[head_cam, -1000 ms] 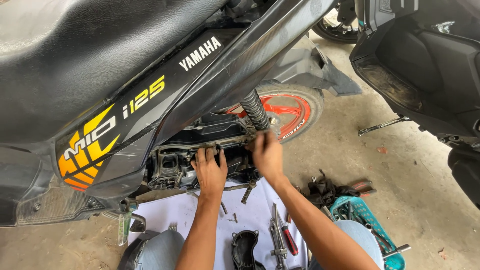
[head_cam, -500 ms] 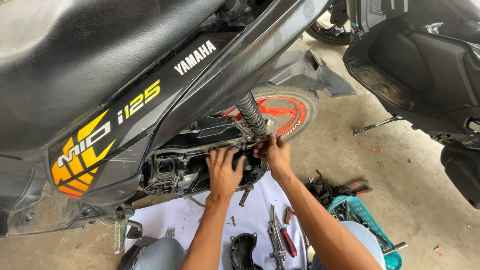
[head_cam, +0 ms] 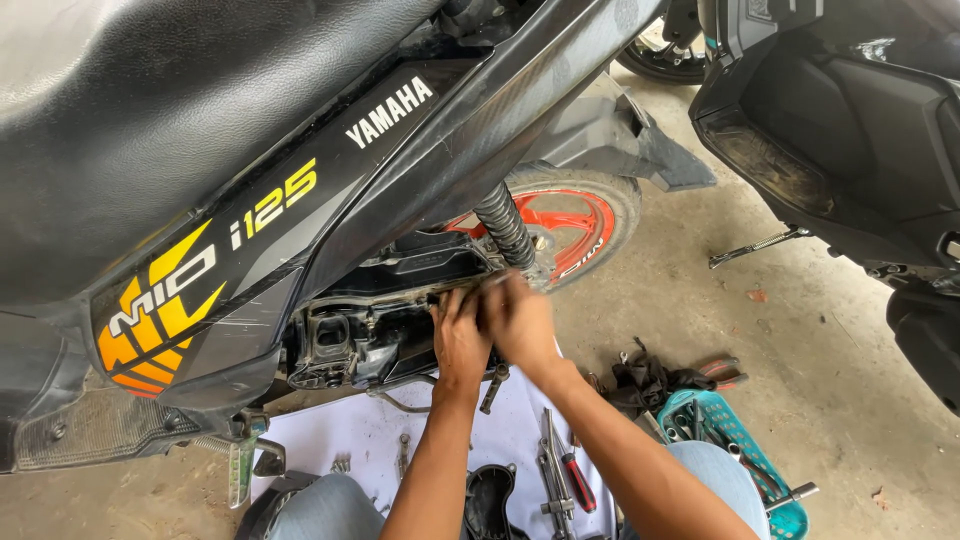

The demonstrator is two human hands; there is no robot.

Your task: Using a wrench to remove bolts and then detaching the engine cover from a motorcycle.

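Since a sec ago both hands have shifted right along the engine and closed in: the left hand (head_cam: 461,345) and right hand (head_cam: 518,322), apart before, now sit pressed side by side, touching, at the rear end of the exposed black engine crankcase (head_cam: 375,320) of the black scooter with yellow-orange side graphics (head_cam: 200,270), just below the coiled black rear shock spring (head_cam: 505,230). Judging from that, the work has moved from the middle of the case to its rear edge near the red-spoked rear wheel (head_cam: 570,225), prob. on a small part or fastener there. Grip: fingers of both hands curl in toward the case, but whatever is between them is hidden by the hands and blurred, so can't tell if either one holds anything. Counts: 2 hands, both the person's own; 2 scooters, the 2nd a black one (head_cam: 850,130) at right w/ side stand down; 1 white sheet (head_cam: 360,440) on the concrete floor under the arms, carrying 1 red-handled screwdriver (head_cam: 580,488), 1 dark plastic cover piece (head_cam: 490,500) and several loose bolts, too small to count; 1 teal plastic basket (head_cam: 760,470) of tools at right; 1 dark rag pile (head_cam: 650,380) beside it.
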